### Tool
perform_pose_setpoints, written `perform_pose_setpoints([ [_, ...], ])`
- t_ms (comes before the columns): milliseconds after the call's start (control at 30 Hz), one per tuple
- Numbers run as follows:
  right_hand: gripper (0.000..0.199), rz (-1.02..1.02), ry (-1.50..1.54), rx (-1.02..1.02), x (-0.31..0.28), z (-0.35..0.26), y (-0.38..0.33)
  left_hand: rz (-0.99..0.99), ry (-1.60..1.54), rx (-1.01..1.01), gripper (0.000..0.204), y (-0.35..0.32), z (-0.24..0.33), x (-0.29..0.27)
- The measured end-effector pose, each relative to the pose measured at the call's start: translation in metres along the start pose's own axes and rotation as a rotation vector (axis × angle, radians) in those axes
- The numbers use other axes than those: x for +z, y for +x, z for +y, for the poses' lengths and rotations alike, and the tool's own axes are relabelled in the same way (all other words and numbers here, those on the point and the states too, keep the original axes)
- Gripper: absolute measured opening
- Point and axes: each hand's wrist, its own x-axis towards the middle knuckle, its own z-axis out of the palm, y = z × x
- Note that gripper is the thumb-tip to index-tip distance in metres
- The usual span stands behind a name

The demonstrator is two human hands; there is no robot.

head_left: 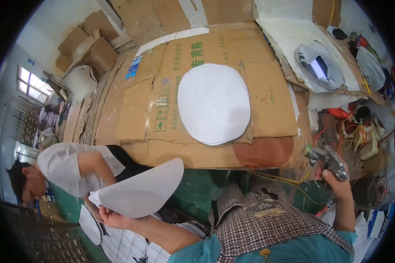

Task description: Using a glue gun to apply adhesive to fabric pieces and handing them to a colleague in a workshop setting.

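My left hand is closed on the lower left edge of a large pale grey sheet with a rounded outline, held tilted off the near left side of the table. My right hand is wrapped round a grimy dark spray gun with a greenish front end, at the table's near right corner. A small stack of white rounded sheets lies on the cardboard-covered table in front of me. Its edges are slightly out of line.
Another person bends at my left, close to the sheet. A yellow hose runs by the table's near edge. At right, a shelf bears a phone on a grey bundle, above tangled wires. More white pieces lie at lower left.
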Motion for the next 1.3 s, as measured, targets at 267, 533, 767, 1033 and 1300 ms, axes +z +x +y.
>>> perform_pose_setpoints([
  [267, 0.055, 0.127, -0.136, 0.053, -0.019, -0.005, -0.003, 0.165, -0.064, 0.111, 0.009, 0.01, -0.009, -0.02],
  [533, 0.052, -0.15, -0.001, 0.018, 0.005, 0.005, 0.016, 0.27, -0.017, 0.118, 0.03, 0.017, -0.021, -0.025],
  [767, 0.05, 0.2, -0.083, -0.037, -0.013, 0.013, 0.036, 0.431, -0.005, 0.299, 0.026, 0.017, -0.044, 0.005],
  [1033, 0.055, -0.11, -0.074, -0.017, -0.027, 0.001, 0.032, 0.434, 0.504, 0.013, 0.038, 0.008, -0.19, -0.013],
  [1300, 0.053, -0.057, -0.13, -0.022, -0.043, -0.002, 0.041, 0.084, 1.634, -0.326, 0.027, -0.025, -0.365, -0.082],
])
